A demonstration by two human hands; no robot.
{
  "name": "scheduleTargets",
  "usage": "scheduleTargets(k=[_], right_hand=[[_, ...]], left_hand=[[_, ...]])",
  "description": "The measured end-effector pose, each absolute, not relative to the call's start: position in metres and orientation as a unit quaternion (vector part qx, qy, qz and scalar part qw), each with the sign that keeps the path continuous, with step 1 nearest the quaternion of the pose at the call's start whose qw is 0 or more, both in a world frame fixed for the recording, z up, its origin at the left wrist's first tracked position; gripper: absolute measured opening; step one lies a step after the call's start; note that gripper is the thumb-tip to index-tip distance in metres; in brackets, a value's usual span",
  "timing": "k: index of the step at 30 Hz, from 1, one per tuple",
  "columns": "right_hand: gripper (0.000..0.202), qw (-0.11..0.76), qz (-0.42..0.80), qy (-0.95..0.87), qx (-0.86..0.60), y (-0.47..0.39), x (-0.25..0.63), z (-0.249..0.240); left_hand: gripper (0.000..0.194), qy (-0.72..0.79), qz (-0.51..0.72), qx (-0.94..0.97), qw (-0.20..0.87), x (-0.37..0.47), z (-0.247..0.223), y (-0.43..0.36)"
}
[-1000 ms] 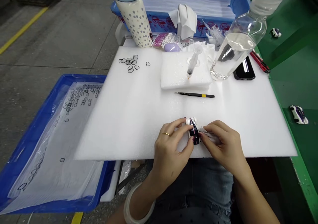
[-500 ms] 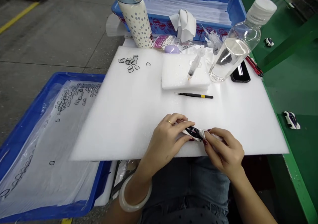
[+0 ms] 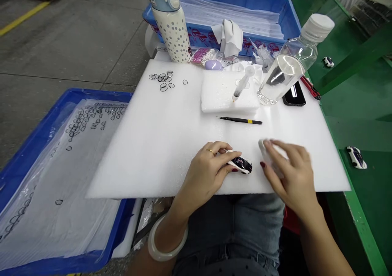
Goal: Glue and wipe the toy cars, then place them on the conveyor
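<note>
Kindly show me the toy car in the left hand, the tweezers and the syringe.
Toy car [image 3: 241, 163]: head view, on its dark top.
Tweezers [image 3: 239, 120]: head view, on the black body.
Syringe [image 3: 242, 84]: head view, on the clear barrel.

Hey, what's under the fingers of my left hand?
A white-and-dark toy car, its right end showing, over the white foam sheet. Your left hand partly covers the other end, hiding some detail there.

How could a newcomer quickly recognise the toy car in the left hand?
Find the white foam board and its edge nearest the person. There the left hand holds the toy car, white with a dark top. Unlike it, the other toy cars lie on the green surface.
</note>
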State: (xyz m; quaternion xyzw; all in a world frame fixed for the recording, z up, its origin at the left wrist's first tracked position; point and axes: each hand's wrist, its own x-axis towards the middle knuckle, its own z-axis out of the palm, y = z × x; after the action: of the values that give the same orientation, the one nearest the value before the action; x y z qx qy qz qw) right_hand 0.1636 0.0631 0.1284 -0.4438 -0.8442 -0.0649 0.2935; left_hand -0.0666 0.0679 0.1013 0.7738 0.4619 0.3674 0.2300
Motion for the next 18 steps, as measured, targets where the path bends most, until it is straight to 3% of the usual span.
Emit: scheduleTargets(k=[3,8,11,13,18], right_hand=[[0.025,0.288,-0.104,-0.819,-0.485,0.063,0.162,0.128],[0.020,0.320,-0.006,-0.832,-0.453,0.055,0.151,0.118],[0.003,0.358,-0.016,-0.790,-0.498,0.069,0.156,0.119],[0.011,0.382,-0.049,-0.744,-0.546,0.085,0.159,0.122],[0.013,0.262,-0.072,-0.738,-0.617,0.120,0.155,0.121]], left_hand=[[0.028,0.464,0.366,0.776,0.221,-0.065,0.101,0.068],[0.027,0.467,0.362,0.775,0.224,-0.065,0.102,0.067],[0.030,0.473,0.353,0.768,0.247,-0.067,0.103,0.067],[0.030,0.475,0.351,0.764,0.258,-0.067,0.103,0.067],[0.032,0.475,0.355,0.763,0.257,-0.067,0.103,0.067]])
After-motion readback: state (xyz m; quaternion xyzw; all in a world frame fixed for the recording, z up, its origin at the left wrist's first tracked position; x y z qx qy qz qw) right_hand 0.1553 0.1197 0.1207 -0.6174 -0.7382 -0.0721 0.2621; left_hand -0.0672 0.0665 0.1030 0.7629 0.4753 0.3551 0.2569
